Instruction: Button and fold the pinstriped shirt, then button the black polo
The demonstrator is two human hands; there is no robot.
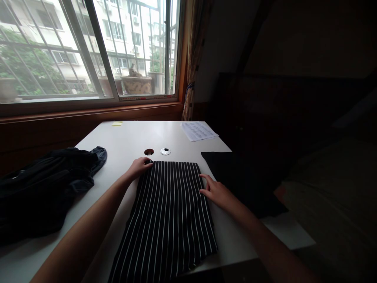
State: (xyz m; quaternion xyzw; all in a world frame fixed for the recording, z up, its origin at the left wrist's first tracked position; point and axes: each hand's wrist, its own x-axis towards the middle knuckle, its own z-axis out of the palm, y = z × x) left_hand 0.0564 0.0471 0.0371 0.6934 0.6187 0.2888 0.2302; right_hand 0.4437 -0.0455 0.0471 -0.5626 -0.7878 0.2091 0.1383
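Note:
A black cloth with thin white stripes (167,216) lies folded flat on the white table (129,137), running from the middle toward the near edge. My left hand (139,166) rests on its far left corner with the fingers curled over the edge of the fabric. On the cloth's right edge, near the far corner, my right hand (216,192) lies flat with fingers stretched out.
A heap of dark clothing (44,188) lies at the left. A folded black cloth (235,177) sits at the right. A cable hole (149,151) and its round cap (165,151) are beyond the striped cloth. A printed sheet (198,130) and yellow note (116,124) lie near the window.

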